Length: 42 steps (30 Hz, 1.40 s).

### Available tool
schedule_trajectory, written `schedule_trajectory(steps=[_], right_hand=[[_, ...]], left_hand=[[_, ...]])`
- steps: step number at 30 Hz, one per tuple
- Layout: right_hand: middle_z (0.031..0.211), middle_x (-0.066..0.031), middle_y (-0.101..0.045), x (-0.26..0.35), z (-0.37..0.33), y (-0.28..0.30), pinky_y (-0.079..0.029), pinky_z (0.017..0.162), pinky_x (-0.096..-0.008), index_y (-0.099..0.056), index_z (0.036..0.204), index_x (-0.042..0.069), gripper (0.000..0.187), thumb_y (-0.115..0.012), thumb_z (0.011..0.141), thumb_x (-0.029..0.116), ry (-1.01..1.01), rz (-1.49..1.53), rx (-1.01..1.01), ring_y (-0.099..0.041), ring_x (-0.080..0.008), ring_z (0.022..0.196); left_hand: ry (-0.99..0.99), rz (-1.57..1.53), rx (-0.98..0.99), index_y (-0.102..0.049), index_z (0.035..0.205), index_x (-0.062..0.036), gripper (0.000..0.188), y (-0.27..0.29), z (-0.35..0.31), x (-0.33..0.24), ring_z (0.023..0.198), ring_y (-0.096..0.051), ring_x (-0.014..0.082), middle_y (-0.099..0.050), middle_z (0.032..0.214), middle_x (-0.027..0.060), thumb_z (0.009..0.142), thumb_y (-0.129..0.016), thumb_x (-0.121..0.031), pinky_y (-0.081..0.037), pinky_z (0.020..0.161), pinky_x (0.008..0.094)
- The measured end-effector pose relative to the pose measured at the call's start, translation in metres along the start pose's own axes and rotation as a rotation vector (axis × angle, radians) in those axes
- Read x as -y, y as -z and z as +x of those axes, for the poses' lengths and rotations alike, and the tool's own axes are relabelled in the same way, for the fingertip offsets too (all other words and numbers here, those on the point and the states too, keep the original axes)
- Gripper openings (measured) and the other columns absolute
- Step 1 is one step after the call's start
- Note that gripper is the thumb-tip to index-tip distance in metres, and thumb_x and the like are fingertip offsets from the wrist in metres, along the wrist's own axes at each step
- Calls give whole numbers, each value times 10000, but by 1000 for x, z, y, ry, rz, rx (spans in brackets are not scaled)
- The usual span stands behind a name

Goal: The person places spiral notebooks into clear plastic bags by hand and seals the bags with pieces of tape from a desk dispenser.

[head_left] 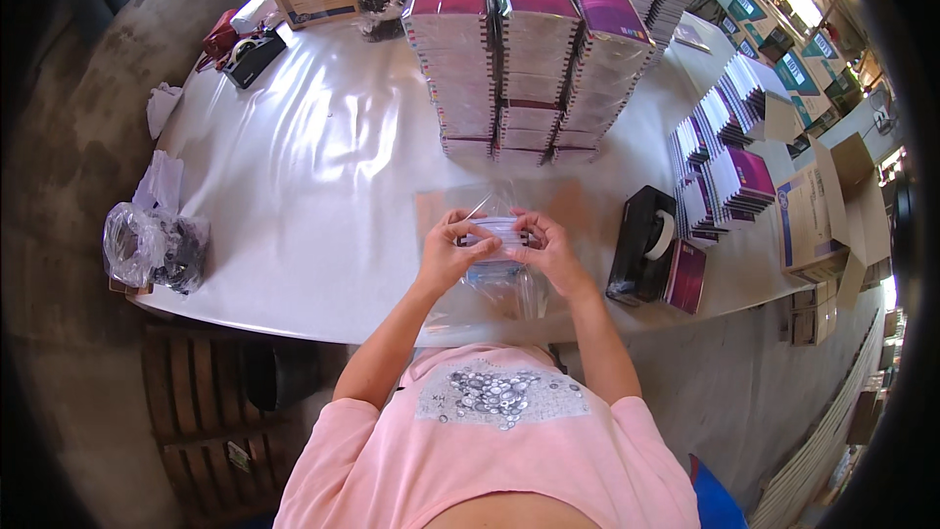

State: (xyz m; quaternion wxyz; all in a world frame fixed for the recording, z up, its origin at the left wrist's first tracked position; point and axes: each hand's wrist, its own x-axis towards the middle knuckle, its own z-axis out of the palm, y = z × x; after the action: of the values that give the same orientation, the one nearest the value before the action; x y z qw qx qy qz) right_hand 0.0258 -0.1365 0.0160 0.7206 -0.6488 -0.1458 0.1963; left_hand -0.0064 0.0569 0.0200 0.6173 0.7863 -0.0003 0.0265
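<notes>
Close in front of me on the table, my left hand (pixel 453 249) and my right hand (pixel 550 249) grip the two sides of a small bundle of notebooks (pixel 501 227). Its pale page edges show between my fingers. Clear plastic film (pixel 529 302) surrounds the bundle and spreads toward the table's near edge. The thumbs lie over the near face, close to each other; some fingertips are hidden behind the bundle. Beyond my hands stand tall stacks of spiral notebooks (pixel 530 49) with purple covers, also in clear plastic.
Right of my hands sits a black tape dispenser (pixel 638 247), with a purple notebook (pixel 684 276) beside it. Farther right are stacked notebooks (pixel 739 181) and an open carton (pixel 815 216). Plastic bags (pixel 157 247) lie at the left edge; another dispenser (pixel 255 57) stands far left.
</notes>
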Motion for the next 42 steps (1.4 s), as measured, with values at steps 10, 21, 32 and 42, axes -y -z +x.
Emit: schedule_trajectory(steps=[10, 21, 32, 42], right_hand=[[1030, -78, -524, -5, 28, 1, -442, 823, -302, -394, 1217, 83, 725, -770, 603, -9, -207, 255, -70, -509, -181, 960], [965, -26, -590, 1, 32, 7, -418, 822, -271, -565, 1104, 49, 508, -762, 637, 64, -256, 49, 66, -541, -126, 899], [816, -31, -683, 12, 29, 2, -465, 740, -280, -701, 967, 45, 284, -750, 697, 120, -258, -136, -78, -610, -127, 797], [1191, -21, -553, 26, 10, -26, -377, 922, -416, -716, 799, 158, 119, -727, 682, 140, 236, -958, -291, -507, -232, 1105]], left_hand=[[218, -396, 203, -592, 1109, 1, 290, 22, 37, 6, 970, -582, 129, -638, 1047, 82, 827, -623, -59, -445, 870, 273], [84, -472, 257, -625, 1046, 26, 272, 35, 76, -25, 853, -659, 203, -671, 995, 105, 785, -624, -51, -470, 868, 309], [262, -218, 136, -698, 839, 0, 144, 15, 28, 9, 859, -624, 145, -690, 890, 63, 732, -738, -86, -506, 719, 276], [-343, 482, 128, -476, 1265, -133, 600, 26, 10, -34, 1209, -443, 221, -678, 1008, -37, 721, -721, -197, -261, 924, 455]])
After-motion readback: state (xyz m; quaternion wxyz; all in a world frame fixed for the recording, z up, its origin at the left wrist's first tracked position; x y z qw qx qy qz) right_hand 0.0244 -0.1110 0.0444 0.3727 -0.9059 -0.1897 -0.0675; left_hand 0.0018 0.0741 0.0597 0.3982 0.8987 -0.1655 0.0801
